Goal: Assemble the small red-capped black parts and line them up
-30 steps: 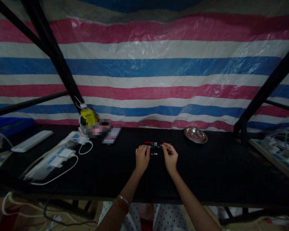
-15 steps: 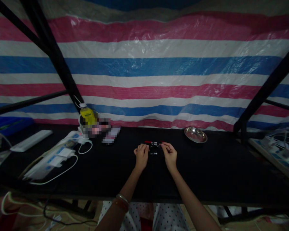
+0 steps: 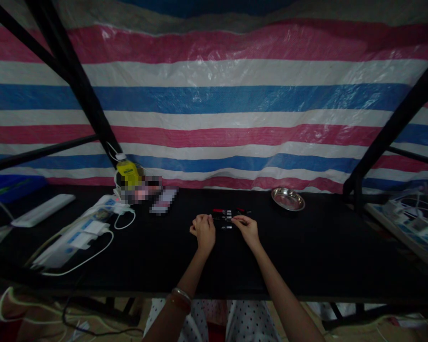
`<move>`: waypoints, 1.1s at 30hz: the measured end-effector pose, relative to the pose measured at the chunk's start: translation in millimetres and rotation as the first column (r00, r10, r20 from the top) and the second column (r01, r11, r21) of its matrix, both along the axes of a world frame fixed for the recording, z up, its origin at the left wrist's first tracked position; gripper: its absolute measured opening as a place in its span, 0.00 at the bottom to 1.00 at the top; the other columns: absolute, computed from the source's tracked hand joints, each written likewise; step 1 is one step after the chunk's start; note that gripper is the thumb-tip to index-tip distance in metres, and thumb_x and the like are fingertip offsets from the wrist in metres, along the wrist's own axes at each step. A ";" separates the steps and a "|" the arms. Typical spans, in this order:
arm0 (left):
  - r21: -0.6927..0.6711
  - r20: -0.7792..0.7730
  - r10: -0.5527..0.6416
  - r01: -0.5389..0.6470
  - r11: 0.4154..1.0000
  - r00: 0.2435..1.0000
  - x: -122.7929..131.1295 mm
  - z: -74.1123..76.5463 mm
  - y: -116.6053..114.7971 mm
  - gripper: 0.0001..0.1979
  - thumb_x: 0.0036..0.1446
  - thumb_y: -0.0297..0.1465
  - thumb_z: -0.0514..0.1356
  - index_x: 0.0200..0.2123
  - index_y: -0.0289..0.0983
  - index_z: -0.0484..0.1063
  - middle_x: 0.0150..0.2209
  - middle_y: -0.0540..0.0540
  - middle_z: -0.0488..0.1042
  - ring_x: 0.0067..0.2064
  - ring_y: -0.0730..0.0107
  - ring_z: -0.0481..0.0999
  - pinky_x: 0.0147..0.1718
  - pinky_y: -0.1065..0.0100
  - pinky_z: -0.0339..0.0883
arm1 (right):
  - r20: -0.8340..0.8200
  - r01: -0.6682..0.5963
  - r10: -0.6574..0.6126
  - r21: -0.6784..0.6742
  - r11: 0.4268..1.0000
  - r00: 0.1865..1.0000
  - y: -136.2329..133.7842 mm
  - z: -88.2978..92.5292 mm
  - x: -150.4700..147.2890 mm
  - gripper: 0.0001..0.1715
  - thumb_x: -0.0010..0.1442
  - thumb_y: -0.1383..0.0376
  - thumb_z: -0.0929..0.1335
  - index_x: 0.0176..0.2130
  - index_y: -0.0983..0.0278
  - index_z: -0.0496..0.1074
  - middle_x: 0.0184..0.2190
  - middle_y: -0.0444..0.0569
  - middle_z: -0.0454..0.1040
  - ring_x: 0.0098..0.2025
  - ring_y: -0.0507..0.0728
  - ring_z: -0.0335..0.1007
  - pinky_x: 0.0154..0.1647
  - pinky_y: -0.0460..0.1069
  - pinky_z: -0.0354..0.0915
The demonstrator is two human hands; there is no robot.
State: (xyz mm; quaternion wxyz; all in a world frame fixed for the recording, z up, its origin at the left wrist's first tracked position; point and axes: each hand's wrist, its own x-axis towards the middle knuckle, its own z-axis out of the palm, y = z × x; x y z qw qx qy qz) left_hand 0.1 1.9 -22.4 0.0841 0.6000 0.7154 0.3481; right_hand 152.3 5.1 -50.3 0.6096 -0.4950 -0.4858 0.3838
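Several slim pen-like pieces lie in a small group on the black tabletop (image 3: 288, 266). At the back is a red piece with a silver end (image 3: 221, 211), and just right of it a dark piece with a touch of red (image 3: 243, 211). A black pen-like piece with a silver end (image 3: 225, 217) spans the gap between my hands. My right hand (image 3: 248, 230) pinches at its silver end. My left hand (image 3: 204, 232) is closed at the left, fingers curled; what they hold is hidden. Nearest me lies a short dark piece with a silver end (image 3: 227, 227).
A shiny round metal dish (image 3: 288, 199) stands back right. To the left are a phone (image 3: 164, 201), a yellow-labelled bottle (image 3: 128, 172), a white power strip (image 3: 74, 232) with cables and a blue tray (image 3: 14, 186). Black frame bars (image 3: 388, 128) slant at both sides; a striped sheet hangs behind.
Both hands have shifted slightly left and spread differently around the pieces. My right fingers have left the back row and now pinch at the middle piece; the dark-red piece shows at the back.
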 end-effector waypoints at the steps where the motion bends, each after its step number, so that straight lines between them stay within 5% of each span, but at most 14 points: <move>1: -0.022 -0.017 0.029 -0.030 0.999 0.999 -0.1 0.2 0.0 0.15 0.61 0.33 0.46 0.34 0.37 0.71 0.43 0.42 0.69 0.47 0.60 0.64 0.46 0.55 0.52 | 0.042 0.014 -0.014 -0.002 1.000 0.999 1.5 -2.8 1.5 0.16 0.44 0.55 0.72 0.31 0.65 0.76 0.28 0.49 0.77 0.32 0.57 0.73 0.37 0.51 0.67; 10: -0.095 0.045 0.147 -0.142 0.985 0.988 -2.1 3.5 -0.3 0.15 0.61 0.33 0.45 0.36 0.37 0.71 0.44 0.41 0.67 0.48 0.58 0.63 0.47 0.54 0.52 | 0.243 0.088 -0.100 0.057 0.994 0.965 4.8 -7.6 3.5 0.14 0.45 0.55 0.72 0.30 0.61 0.78 0.25 0.47 0.77 0.32 0.57 0.72 0.38 0.52 0.66; 20: -0.120 -0.007 0.135 -0.135 0.984 0.991 -1.0 5.0 -2.9 0.10 0.57 0.35 0.52 0.36 0.40 0.71 0.43 0.42 0.66 0.49 0.56 0.62 0.46 0.55 0.53 | 0.305 0.099 -0.109 0.045 0.994 0.946 0.8 -3.6 0.6 0.14 0.46 0.55 0.71 0.32 0.60 0.78 0.28 0.48 0.77 0.34 0.58 0.73 0.38 0.51 0.66; 33: -0.058 0.076 0.039 -0.035 0.998 0.996 -4.8 2.3 -0.5 0.15 0.60 0.37 0.48 0.32 0.40 0.74 0.44 0.43 0.69 0.48 0.60 0.63 0.47 0.55 0.53 | -0.056 -0.042 0.043 0.021 0.999 0.998 0.3 9.6 -4.9 0.17 0.43 0.55 0.73 0.32 0.63 0.76 0.32 0.49 0.78 0.38 0.59 0.74 0.44 0.54 0.67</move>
